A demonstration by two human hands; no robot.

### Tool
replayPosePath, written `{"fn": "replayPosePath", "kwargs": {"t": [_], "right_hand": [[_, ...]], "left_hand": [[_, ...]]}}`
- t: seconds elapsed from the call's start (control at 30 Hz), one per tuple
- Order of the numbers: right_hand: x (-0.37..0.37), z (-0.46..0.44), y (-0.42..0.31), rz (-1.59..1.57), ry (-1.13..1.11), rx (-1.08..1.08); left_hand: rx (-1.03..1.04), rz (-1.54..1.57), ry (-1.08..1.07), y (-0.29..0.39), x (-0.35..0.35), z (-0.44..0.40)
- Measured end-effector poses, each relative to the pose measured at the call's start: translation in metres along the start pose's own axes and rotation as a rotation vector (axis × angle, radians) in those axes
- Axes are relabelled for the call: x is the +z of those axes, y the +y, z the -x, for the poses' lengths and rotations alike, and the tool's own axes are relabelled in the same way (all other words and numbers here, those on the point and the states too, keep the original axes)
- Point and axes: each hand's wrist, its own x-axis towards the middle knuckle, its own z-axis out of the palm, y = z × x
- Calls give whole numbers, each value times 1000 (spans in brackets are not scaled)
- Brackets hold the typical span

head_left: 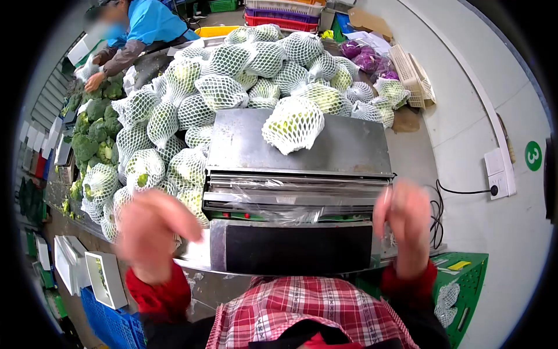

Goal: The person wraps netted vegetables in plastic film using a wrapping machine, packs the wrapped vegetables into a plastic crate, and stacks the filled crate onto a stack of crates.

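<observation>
My left hand (156,230) is blurred in front of the netted vegetables, left of the film wrapping machine (290,244). A finger stretches toward the machine, and I see nothing held. On the other side, my right hand (406,218) hovers by the machine's right edge with fingers apart and nothing in them. Clear plastic film (285,214) lies crumpled along the machine's front bar. On the metal top (235,139) rests a round pale green vegetable in white foam netting (293,124), its kind hard to tell.
Many netted vegetables (221,92) pile up behind and left. Broccoli (96,131) lies farther left, where a co-worker in blue (152,23) handles something. Purple cabbages (367,58) sit at back right. A black cable (459,191) runs to the wall socket; a green crate (465,285) stands below right.
</observation>
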Motion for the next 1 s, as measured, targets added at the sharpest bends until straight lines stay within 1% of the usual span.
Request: {"fn": "replayPosePath", "kwargs": {"t": [0.03, 0.07, 0.1, 0.13, 0.17, 0.2, 0.23, 0.27, 0.3, 0.33, 0.37, 0.4, 0.43, 0.47, 0.5, 0.53, 0.57, 0.6, 0.63, 0.67, 0.7, 0.73, 0.77, 0.8, 0.83, 0.87, 0.93, 0.97, 1.0], "right_hand": [[6, -38, -3, -72, 150, -66], [15, -78, -6, -144, 295, -141], [19, -110, -3, -237, 323, -135], [16, -136, 1, -323, 339, -132], [6, -139, 2, -236, 142, -283], [13, -129, -11, -76, 107, -227], [13, -121, -14, -13, 123, -210], [13, -112, -11, 45, 162, -166], [16, -108, -8, 41, 179, -137], [21, -102, -5, 93, 174, -172], [24, -93, -2, 143, 168, -202], [20, -86, -3, 151, 172, -169], [11, -82, -6, 191, 130, -226], [5, -74, -9, 224, 97, -282], [4, -61, -14, 166, 153, -271], [-3, -60, -19, 166, 155, -280], [-11, -62, -23, 115, 2, -398], [-13, -62, -26, 63, -149, -503], [-17, -76, -24, 60, -150, -500], [-26, -112, -15, 153, -53, -475], [-37, -153, -2, 245, 42, -459], [-45, -181, 15, 337, 140, -452], [-58, -199, 46, 346, 200, -312], [-74, -215, 81, 357, 255, -170], [-87, -209, 114, 391, 238, -74], [-95, -199, 132, 431, 217, 14], [-91, -181, 141, 420, 121, -122], [-80, -175, 133, 294, 131, -143], [-77, -174, 127, 285, 145, -132]], "left_hand": [[14, -5, 2, -3, -10, -25], [123, -170, 130, -10, -23, -61], [229, -329, 262, -20, -33, -93], [276, -361, 290, -36, -24, -103], [322, -395, 320, -51, -14, -113], [321, -279, 278, -74, -5, -97], [385, -779, 149, -81, 9, -81], [251, -643, 163, -117, 22, -62], [98, -804, 102, -124, 45, -53], [122, -977, 210, -139, 65, -50], [148, -1063, 285, -157, 63, -46], [191, -1156, 364, -173, 58, -46], [182, -1224, 420, -163, 48, -42], [241, -1272, 375, -151, 29, -32], [205, -1085, 412, -134, 22, -21], [191, -1028, 336, -105, 15, -16], [282, -770, 332, -97, -1, -7], [289, -688, 255, -69, -10, -16], [253, -647, 415, -48, -10, -30], [193, -655, 508, -47, -21, -54], [71, -487, 684, -66, -26, -95], [70, -700, 475, -92, -57, -127], [3, -648, 555, -144, -72, -153], [-17, -1440, 507, -194, -91, -168], [114, -1883, 296, -238, -97, -170], [36, -1946, 67, -247, -80, -171], [333, -1717, -103, -236, -53, -164], [321, -1709, -114, -225, -48, -165], [493, -1575, -237, -214, -46, -169]]}}
